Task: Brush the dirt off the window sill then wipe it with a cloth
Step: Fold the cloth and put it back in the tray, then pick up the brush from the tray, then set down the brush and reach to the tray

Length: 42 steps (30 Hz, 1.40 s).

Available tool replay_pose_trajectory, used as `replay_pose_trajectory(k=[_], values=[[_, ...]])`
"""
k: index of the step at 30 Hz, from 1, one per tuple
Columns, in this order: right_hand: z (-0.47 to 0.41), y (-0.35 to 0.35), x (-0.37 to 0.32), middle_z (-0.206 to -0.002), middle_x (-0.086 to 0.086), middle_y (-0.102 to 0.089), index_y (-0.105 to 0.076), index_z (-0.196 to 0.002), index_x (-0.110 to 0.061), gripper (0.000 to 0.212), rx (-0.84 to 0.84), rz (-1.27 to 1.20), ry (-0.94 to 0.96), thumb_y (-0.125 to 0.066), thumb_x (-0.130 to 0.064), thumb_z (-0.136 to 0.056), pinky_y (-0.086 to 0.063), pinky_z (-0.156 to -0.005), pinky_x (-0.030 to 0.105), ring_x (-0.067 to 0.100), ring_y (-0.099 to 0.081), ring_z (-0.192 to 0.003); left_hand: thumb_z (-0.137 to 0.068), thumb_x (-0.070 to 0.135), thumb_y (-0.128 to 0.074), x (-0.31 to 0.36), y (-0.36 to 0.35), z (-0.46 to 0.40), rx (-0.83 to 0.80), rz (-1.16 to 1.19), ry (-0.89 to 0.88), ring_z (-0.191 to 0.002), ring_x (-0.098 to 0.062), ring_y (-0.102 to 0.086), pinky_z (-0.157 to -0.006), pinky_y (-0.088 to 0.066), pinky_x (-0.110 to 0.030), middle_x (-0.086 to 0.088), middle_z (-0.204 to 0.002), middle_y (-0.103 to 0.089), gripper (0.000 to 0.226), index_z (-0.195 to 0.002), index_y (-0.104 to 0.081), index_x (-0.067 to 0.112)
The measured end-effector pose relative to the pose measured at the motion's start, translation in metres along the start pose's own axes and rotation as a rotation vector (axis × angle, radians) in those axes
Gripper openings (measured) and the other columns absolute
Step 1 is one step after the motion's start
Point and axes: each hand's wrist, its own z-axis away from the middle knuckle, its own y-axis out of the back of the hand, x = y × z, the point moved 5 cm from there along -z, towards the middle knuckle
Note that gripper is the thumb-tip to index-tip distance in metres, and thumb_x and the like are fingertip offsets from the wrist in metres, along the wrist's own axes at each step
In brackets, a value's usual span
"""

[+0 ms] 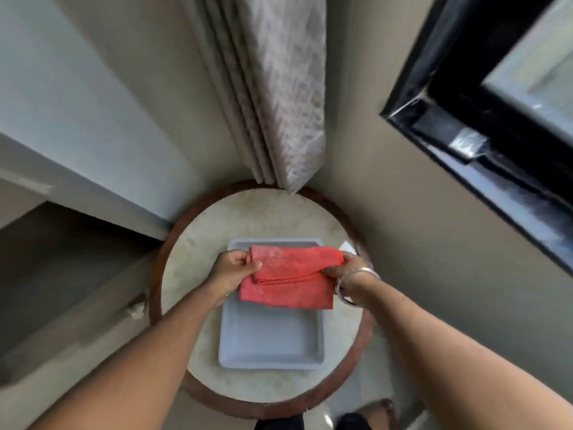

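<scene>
Left hand [233,268] pinches the left end of the red cloth [290,279], thumb on top, fingers curled under. Cloth is folded, w/ a rolled fold along its upper half; long axis runs left-right, roughly level, ends pointing at each hand. It's held over the far end of a grey tray [271,346], lower edge draping toward the tray floor; can't tell if it touches. Tray sits on a round pale worktop [198,243] w/ dark wood rim, tray's long axis running near-far. Right hand [348,270] pinches the cloth's right end, fingers closed on the fold; metal bangle [352,285] on that wrist. Behind the worktop, a grey patterned curtain [279,97] hangs down to the far rim. Upper right: black-framed window [483,97], its sill [508,193] running diagonally; both blurred.
</scene>
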Motion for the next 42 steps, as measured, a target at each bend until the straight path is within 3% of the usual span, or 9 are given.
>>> replay_pose_trajectory(k=[6, 9, 14, 18, 22, 26, 29, 35, 42], values=[[-0.029, -0.033, 0.020, -0.087, 0.018, -0.063, -0.060, -0.110, 0.000, 0.027, 0.093, -0.009, -0.063, -0.060, 0.007, -0.084, -0.050, -0.076, 0.045, 0.029, -0.058, -0.073, -0.083, 0.004, -0.074, -0.027, 0.018, -0.029, 0.251, -0.190, -0.015, -0.072, -0.020, -0.054, -0.065, -0.041, -0.032, -0.013, -0.078, -0.061, 0.021, -0.073, -0.059, 0.014], [-0.002, -0.008, 0.000, -0.099, 0.020, -0.067, -0.061, -0.114, -0.007, 0.029, 0.217, 0.055, 0.023, -0.050, 0.003, -0.090, -0.054, -0.082, 0.047, 0.036, -0.065, -0.085, -0.088, 0.021, -0.071, -0.008, 0.030, -0.014, 0.389, -0.459, -0.085, -0.108, -0.027, -0.062, -0.090, -0.048, -0.037, -0.010, -0.117, -0.067, 0.033, -0.119, -0.063, 0.011], [0.073, 0.065, -0.063, -0.090, 0.001, -0.072, -0.069, -0.101, -0.011, 0.021, 0.460, 0.255, 0.402, -0.058, 0.000, -0.086, -0.044, -0.074, 0.006, 0.011, -0.065, -0.075, -0.092, 0.023, -0.064, 0.077, -0.020, 0.006, 0.141, -0.700, -0.395, -0.125, -0.025, -0.055, -0.102, -0.046, -0.038, -0.005, -0.136, -0.058, 0.049, -0.139, -0.053, 0.016], [0.127, 0.140, -0.115, -0.097, 0.006, -0.071, -0.068, -0.103, -0.012, 0.024, 0.706, 0.461, 0.648, -0.062, -0.002, -0.082, -0.050, -0.081, 0.030, 0.020, -0.064, -0.081, -0.088, 0.023, -0.068, 0.188, -0.098, 0.026, 0.029, -0.829, -0.840, -0.125, -0.026, -0.054, -0.104, -0.044, -0.037, -0.004, -0.136, -0.059, 0.050, -0.136, -0.057, 0.017], [0.151, 0.216, -0.145, -0.110, 0.014, -0.066, -0.065, -0.110, -0.011, 0.029, 0.894, 0.664, 0.595, -0.063, -0.013, -0.081, -0.045, -0.090, 0.040, 0.035, -0.061, -0.101, -0.085, 0.032, -0.071, 0.290, -0.186, 0.051, -0.023, -0.958, -1.171, -0.138, -0.028, -0.042, -0.111, -0.037, -0.045, -0.006, -0.150, -0.047, 0.064, -0.143, -0.049, 0.019], [0.141, 0.246, -0.157, -0.127, 0.014, -0.056, -0.057, -0.125, -0.013, 0.044, 0.800, 0.859, 0.371, -0.063, -0.027, -0.084, -0.047, -0.093, 0.045, 0.039, -0.056, -0.111, -0.088, 0.050, -0.065, 0.338, -0.244, 0.051, -0.059, -1.414, -1.185, -0.149, -0.029, -0.024, -0.119, -0.023, -0.049, -0.006, -0.161, -0.027, 0.085, -0.155, -0.023, 0.020], [0.135, 0.246, -0.167, -0.121, 0.013, -0.057, -0.056, -0.121, -0.016, 0.039, 0.787, 0.974, 0.386, -0.059, -0.031, -0.085, -0.050, -0.084, 0.044, 0.039, -0.059, -0.105, -0.086, 0.055, -0.064, 0.346, -0.258, 0.046, -0.044, -1.637, -1.203, -0.138, -0.030, -0.040, -0.113, -0.031, -0.050, -0.006, -0.150, -0.043, 0.082, -0.151, -0.031, 0.018], [0.113, 0.232, -0.163, -0.114, 0.010, -0.059, -0.052, -0.114, -0.017, 0.037, 0.722, 1.110, 0.339, -0.058, -0.042, -0.087, -0.050, -0.078, 0.042, 0.036, -0.060, -0.102, -0.091, 0.049, -0.063, 0.344, -0.254, 0.048, 0.052, -1.681, -1.244, -0.120, -0.032, -0.056, -0.098, -0.043, -0.045, -0.009, -0.134, -0.056, 0.073, -0.150, -0.033, 0.018], [0.118, 0.190, -0.167, -0.091, 0.005, -0.066, -0.065, -0.097, -0.018, 0.010, 0.648, 1.261, 0.599, -0.059, -0.020, -0.089, -0.046, -0.066, 0.036, 0.033, -0.064, -0.085, -0.074, 0.046, -0.077, 0.299, -0.188, 0.068, -0.058, -1.441, -1.117, -0.099, -0.028, -0.061, -0.083, -0.049, -0.042, -0.006, -0.109, -0.057, 0.052, -0.114, -0.057, 0.019]])
